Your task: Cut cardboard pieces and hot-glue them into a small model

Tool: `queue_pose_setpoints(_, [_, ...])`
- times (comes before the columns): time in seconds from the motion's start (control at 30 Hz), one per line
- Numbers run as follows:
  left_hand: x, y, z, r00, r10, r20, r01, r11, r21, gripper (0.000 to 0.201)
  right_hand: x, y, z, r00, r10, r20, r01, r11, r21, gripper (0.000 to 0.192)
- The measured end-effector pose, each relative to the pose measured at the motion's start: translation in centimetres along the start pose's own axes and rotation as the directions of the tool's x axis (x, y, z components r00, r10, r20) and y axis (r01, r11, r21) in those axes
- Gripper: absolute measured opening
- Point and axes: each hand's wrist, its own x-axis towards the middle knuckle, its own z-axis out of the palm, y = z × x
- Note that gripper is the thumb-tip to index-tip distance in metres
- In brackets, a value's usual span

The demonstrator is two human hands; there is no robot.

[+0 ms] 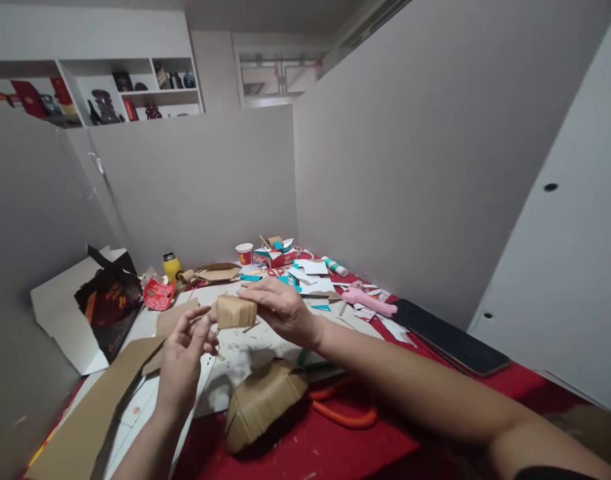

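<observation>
The right hand [280,310] holds the small, boxy, tan cardboard piece [236,312] above the red-covered desk [375,453], beyond the larger folded brown cardboard shape [265,403]. The left hand [185,347] is half curled beside it, its grip I cannot tell. Light, even finger pressure should protect the walls.

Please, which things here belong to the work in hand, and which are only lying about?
Likely part of the work:
- small cardboard piece in the right hand
- larger cardboard shape

Probably just lying about:
- yellow bottle
- paper cup
- pink object
</observation>
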Motion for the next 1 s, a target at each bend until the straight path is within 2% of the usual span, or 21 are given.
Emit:
queue_pose_setpoints(0.07, [0.1, 0.2, -0.1, 0.992, 0.113, -0.057, -0.11, 0.992, 0.066, 0.038, 0.1, -0.1, 0.0, 0.995, 0.094, -0.025, -0.092, 0.993, 0.069, 0.021])
queue_pose_setpoints(0.13, [0.2, 0.3, -0.1, 0.987, 0.162, -0.026, -0.158, 0.981, 0.116, 0.042, 0.0, -0.4, 0.2, 0.976, 0.215, 0.034, -0.217, 0.962, 0.165, 0.023])
queue_pose_setpoints(0.2, [0.1, 0.2, 0.1, 0.992, 0.104, 0.071, -0.112, 0.988, 0.104, 0.044, -0.3, -0.7, 0.6, 0.933, 0.324, 0.155, -0.354, 0.9, 0.256, 0.028])
queue_pose_setpoints(0.3, [-0.2, -0.2, 0.3, 0.98, -0.011, 0.201, -0.001, 0.998, 0.057, 0.035, -0.8, -1.0, 1.3, 0.847, 0.43, 0.312, -0.522, 0.783, 0.339, 0.036])
queue_pose_setpoints(0.4, [-0.2, -0.5, 0.4, 0.972, -0.039, 0.23, 0.028, 0.998, 0.049, 0.027, -1.3, -1.0, 1.7, 0.788, 0.495, 0.367, -0.612, 0.692, 0.382, 0.038])
queue_pose_setpoints(0.5, [-0.2, -0.7, 0.4, 0.977, -0.033, 0.213, 0.022, 0.998, 0.052, 0.023, -1.5, -1.0, 1.9, 0.768, 0.528, 0.363, -0.64, 0.645, 0.417, 0.034])
queue_pose_setpoints(0.67, [-0.6, -0.5, 0.4, 0.98, -0.001, 0.2, -0.012, 0.998, 0.064, 0.023, -1.6, -1.5, 2.0, 0.767, 0.542, 0.345, -0.641, 0.615, 0.458, 0.026])
queue_pose_setpoints(0.87, [-1.1, -0.1, 0.8, 0.985, 0.062, 0.161, -0.079, 0.992, 0.101, 0.019, -1.7, -2.2, 2.2, 0.777, 0.553, 0.301, -0.623, 0.606, 0.494, 0.026])
queue_pose_setpoints(1.0, [-1.0, -0.4, 0.6, 0.986, 0.067, 0.152, -0.08, 0.994, 0.078, 0.02, -1.8, -2.3, 2.5, 0.803, 0.541, 0.25, -0.584, 0.628, 0.514, 0.023])
